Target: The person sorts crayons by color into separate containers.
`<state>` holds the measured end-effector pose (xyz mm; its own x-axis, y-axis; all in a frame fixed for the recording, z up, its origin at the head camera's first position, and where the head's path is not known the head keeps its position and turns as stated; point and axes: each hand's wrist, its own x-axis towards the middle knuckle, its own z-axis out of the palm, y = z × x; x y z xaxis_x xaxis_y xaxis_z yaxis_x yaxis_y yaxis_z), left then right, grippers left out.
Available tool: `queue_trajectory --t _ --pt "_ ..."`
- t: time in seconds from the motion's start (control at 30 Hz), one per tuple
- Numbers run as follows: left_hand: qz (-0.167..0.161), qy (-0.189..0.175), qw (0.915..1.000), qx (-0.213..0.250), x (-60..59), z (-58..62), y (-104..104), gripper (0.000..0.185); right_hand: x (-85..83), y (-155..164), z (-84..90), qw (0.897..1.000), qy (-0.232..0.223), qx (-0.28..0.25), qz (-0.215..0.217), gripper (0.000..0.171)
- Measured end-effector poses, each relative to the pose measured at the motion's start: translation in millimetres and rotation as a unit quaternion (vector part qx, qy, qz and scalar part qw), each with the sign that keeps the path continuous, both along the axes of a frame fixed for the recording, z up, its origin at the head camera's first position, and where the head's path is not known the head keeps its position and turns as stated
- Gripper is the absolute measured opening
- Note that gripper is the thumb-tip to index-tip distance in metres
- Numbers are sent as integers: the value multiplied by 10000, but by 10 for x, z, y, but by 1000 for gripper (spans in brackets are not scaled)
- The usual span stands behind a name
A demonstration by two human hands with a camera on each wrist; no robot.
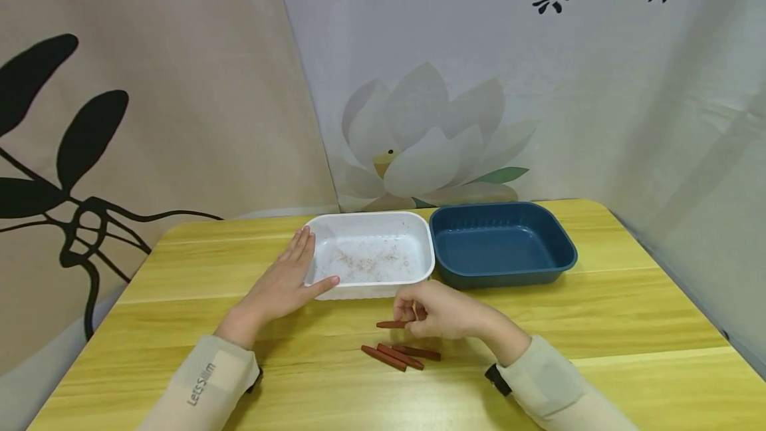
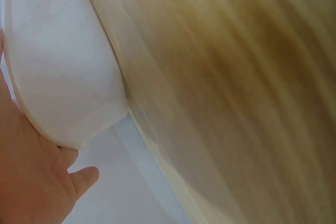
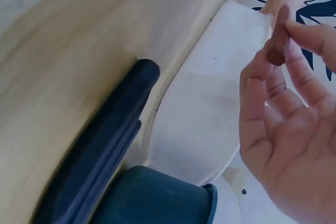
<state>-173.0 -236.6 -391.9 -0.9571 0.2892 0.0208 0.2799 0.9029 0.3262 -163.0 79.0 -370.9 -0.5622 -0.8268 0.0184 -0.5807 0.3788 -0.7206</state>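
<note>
My right hand [image 1: 445, 311] pinches a slim reddish-brown stick [image 1: 390, 324] between thumb and fingertips, in front of the white tray [image 1: 372, 292]. In the right wrist view the stick [image 3: 279, 38] is tilted, its blunt end facing the camera. Three similar sticks lie close together on the table just below: a left one [image 1: 382, 358], a middle one [image 1: 402, 357] and a right one [image 1: 421, 353]. My left hand [image 1: 284, 288] rests on the tray's left rim, fingers extended along it and thumb over the front edge. Brownish specks dot the tray's floor.
A dark blue tray [image 1: 505, 278] stands at the white tray's right side, near the table's back edge. Behind the wooden table [image 1: 311, 378] hangs a printed curtain [image 1: 239, 85]. A dark strap piece [image 1: 498, 380] sits at my right cuff.
</note>
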Motion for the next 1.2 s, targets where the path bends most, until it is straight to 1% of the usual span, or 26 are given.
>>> queue_trajectory --t 0.13,0.43,0.67,0.93,1.2 --pt "2 12 10000 4 -2 1 -2 106 -16 -31 17 9998 124 -148 73 17" --pt "11 25 10000 -20 -7 3 -6 106 -55 -106 108 9987 210 -445 -157 18" --pt "39 -10 10000 7 -4 13 -5 107 -127 -169 181 9976 289 -551 -308 17" --pt "25 19 10000 0 -2 15 0 108 -266 -212 230 9966 24 -637 -519 15" --pt "7 61 10000 -39 3 13 14 108 -450 -274 235 9966 134 -511 -626 12"
